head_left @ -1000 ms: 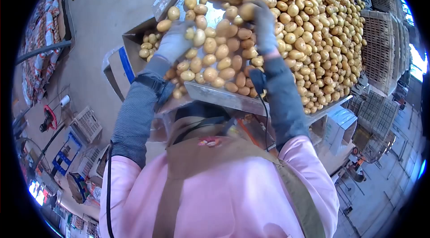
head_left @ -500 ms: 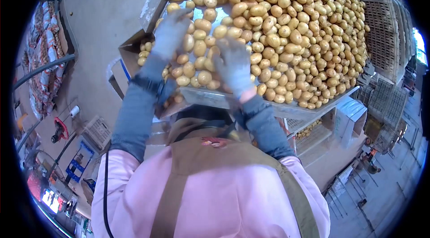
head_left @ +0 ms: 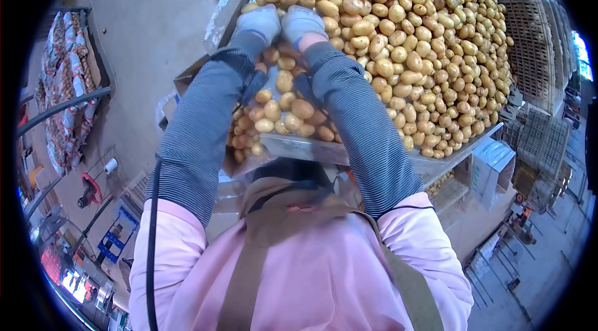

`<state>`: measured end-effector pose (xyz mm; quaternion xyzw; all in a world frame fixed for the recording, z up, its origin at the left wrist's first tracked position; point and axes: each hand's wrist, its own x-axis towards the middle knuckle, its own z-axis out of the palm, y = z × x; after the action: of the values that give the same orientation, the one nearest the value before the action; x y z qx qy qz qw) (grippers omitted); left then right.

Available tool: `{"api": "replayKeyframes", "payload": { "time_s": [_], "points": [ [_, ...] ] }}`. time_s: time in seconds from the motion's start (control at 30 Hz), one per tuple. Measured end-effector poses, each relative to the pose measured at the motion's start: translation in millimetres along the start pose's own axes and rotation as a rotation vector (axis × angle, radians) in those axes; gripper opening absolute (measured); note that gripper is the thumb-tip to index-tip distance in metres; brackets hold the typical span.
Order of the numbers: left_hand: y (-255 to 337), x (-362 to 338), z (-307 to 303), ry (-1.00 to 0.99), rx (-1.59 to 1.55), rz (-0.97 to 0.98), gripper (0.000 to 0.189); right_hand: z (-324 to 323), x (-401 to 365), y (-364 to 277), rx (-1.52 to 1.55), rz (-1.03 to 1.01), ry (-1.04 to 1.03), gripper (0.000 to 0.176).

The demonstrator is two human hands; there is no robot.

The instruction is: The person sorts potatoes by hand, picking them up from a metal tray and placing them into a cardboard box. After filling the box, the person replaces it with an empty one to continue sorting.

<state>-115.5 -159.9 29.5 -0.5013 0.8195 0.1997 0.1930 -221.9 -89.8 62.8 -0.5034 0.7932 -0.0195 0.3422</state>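
Observation:
Many yellow-skinned potatoes (head_left: 411, 50) lie heaped on a metal-edged sorting table (head_left: 305, 148). At the heap's near left side, my left hand (head_left: 260, 22), in a pale glove, is curled down over potatoes. Close beside it, my right hand (head_left: 302, 23), gloved alike, curls over more potatoes, knuckles forward. The fingertips of both hands are hidden beneath them. Between my forearms, loose potatoes (head_left: 284, 103) lie on the table surface, running down to a gathered group near the front edge.
A raised metal side wall (head_left: 233, 4) bounds the table at left. Stacked plastic crates (head_left: 529, 50) stand at right, a white box (head_left: 493, 163) below the table's right corner. Filled net sacks (head_left: 68, 88) lie at far left. A black cable (head_left: 151, 250) hangs by my left arm.
Both hands have moved forward, away from my body, and come closer together. More potatoes now sit near the table's front edge, and my forearms are stretched out.

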Motion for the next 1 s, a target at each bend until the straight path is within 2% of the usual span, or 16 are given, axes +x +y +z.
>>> {"api": "replayKeyframes", "payload": {
  "time_s": [0.1, 0.2, 0.23, 0.37, 0.5, 0.53, 0.6, 0.67, 0.7, 0.73, 0.8, 0.83, 0.87, 0.93, 0.97, 1.0],
  "points": [
    [-6, -35, 3, 0.146, -0.096, 0.007, 0.039, 20, -1, 1, 0.109, 0.021, 0.319, 0.028],
    [-10, -88, 12, 0.241, -0.452, 0.038, 0.036, 24, -16, 11, 0.015, -0.052, 0.251, 0.031],
    [-12, -88, 30, 0.438, -0.473, 0.152, 0.034, 29, -16, 13, 0.008, -0.034, 0.253, 0.031],
    [-2, -99, 47, 0.583, -0.68, 0.073, 0.035, 28, -16, 14, -0.038, -0.083, 0.257, 0.029],
    [-2, -109, 51, 0.598, -1.392, 0.086, 0.036, 35, -61, 25, 0.527, -0.218, 0.528, 0.028],
    [5, -136, 25, 0.634, -1.323, 0.121, 0.037, 34, -81, 24, 0.717, -0.171, 0.562, 0.031],
    [22, -158, 39, 0.464, -1.343, 0.307, 0.036, 46, -111, 43, 1.067, -0.164, 0.537, 0.036],
    [28, -181, 42, 0.348, -1.28, 0.471, 0.036, 66, -149, 67, 1.003, -0.252, 0.531, 0.041],
    [30, -187, 30, 0.344, -1.211, 0.554, 0.036, 68, -166, 70, 0.771, -0.32, 0.575, 0.046],
    [28, -184, 27, 0.347, -1.163, 0.525, 0.037, 78, -179, 76, 0.915, -0.292, 0.473, 0.058],
    [14, -159, 28, 0.357, -1.082, 0.36, 0.039, 85, -186, 98, 1.642, -0.199, 0.127, 0.061],
    [1, -137, 30, 0.358, -1.044, 0.227, 0.04, 85, -193, 99, 1.687, -0.177, 0.086, 0.059],
    [-11, -116, 26, 0.493, -0.717, 0.26, 0.039, 86, -200, 100, 1.731, -0.153, 0.046, 0.057],
    [-30, -68, 23, 0.586, -0.229, 0.352, 0.03, 73, -196, 94, 1.04, -0.324, 0.265, 0.036],
    [-29, -48, 24, 0.561, -0.07, 0.405, 0.024, 71, -194, 89, 1.13, -0.328, 0.289, 0.034],
    [-21, -39, 21, 0.529, 0.08, 0.371, 0.023, 74, -190, 91, 1.509, -0.143, 0.169, 0.031]
  ]
}}
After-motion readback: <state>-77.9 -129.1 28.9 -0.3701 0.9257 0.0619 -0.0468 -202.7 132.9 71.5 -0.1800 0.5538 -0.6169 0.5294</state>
